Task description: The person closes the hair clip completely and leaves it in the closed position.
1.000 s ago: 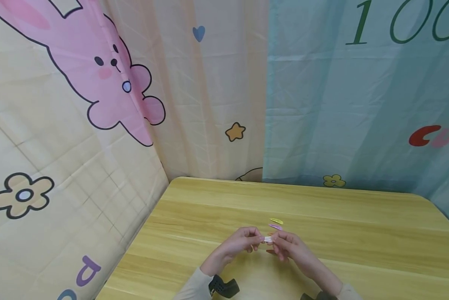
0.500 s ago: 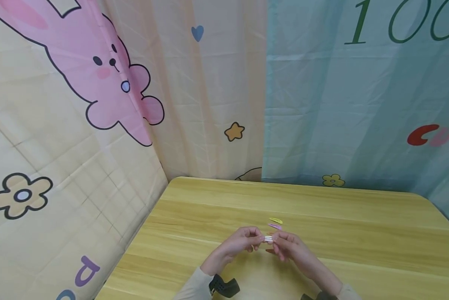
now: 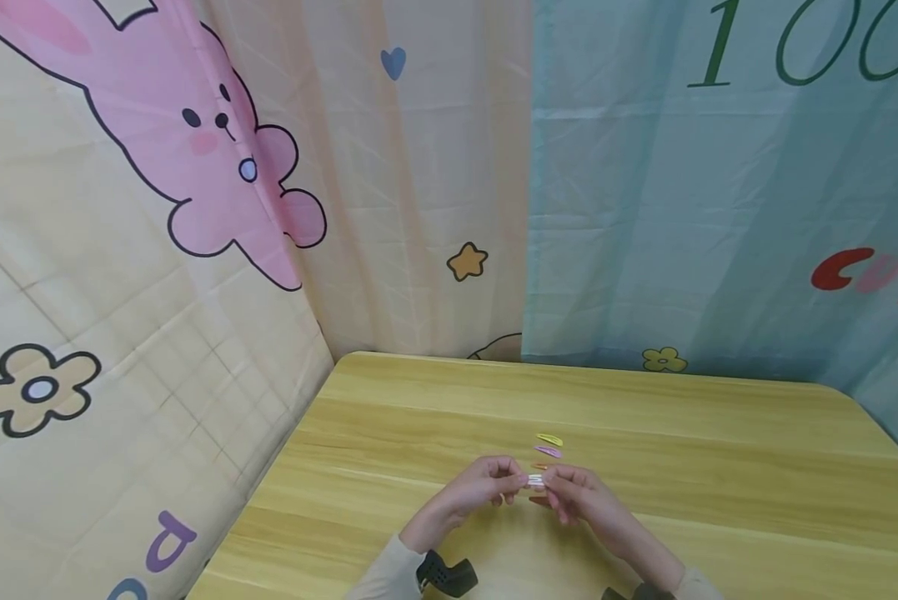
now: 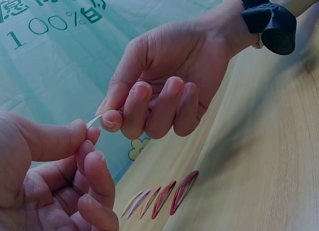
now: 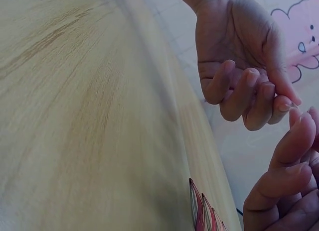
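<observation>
A small white snap hair clip [image 3: 535,481] is held above the table between both hands. My left hand [image 3: 480,485] pinches one end between thumb and index finger. The other end is pinched by my right hand [image 3: 579,490] in the same way. Seen edge-on in the left wrist view, the hair clip [image 4: 93,122] looks thin and slightly bowed. Fingertips hide both its ends. On the table beyond the hands lie a yellow hair clip [image 3: 549,439], a purple one and an orange one. A red hair clip [image 4: 163,200] and a dark red hair clip [image 4: 184,192] lie in the same row.
The wood-grain table [image 3: 388,408] reaches back to printed curtains [image 3: 614,208] behind it. Another curtain [image 3: 141,333] hangs along the left side. A black wrist-worn device [image 3: 447,575] sits on my left wrist, and part of another shows at the right wrist.
Both hands keep their pinch on the white hair clip. The head view has shifted very slightly; nothing else visibly differs.
</observation>
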The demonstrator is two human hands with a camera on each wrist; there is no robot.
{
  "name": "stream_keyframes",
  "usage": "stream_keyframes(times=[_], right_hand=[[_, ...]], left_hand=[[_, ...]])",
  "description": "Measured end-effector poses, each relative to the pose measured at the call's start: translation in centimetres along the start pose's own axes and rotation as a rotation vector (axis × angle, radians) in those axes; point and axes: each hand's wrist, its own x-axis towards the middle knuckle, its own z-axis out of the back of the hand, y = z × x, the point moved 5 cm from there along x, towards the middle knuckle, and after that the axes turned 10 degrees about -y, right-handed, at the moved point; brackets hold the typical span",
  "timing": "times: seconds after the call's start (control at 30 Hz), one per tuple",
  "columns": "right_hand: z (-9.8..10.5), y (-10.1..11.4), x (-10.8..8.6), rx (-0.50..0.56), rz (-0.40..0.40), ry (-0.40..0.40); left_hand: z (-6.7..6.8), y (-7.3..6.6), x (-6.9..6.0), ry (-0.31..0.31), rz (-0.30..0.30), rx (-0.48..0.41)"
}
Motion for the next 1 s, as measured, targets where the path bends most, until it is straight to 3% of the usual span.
stream_keyframes(times=[0.43, 0.7, 1.0], right_hand=[[1.1, -0.3, 0.1, -0.112, -0.024, -0.106], [1.8, -0.2, 0.2, -0.214, -0.025, -0.187], [1.6, -0.5, 0.4, -0.214, -0.044, -0.131]], left_hand=[[0.3, 0.0, 0.0, 0.0, -0.006, 0.0], [0.4, 0.1, -0.1, -0.057, -0.015, 0.097], [0.6, -0.1, -0.3, -0.148, -0.042, 0.218]])
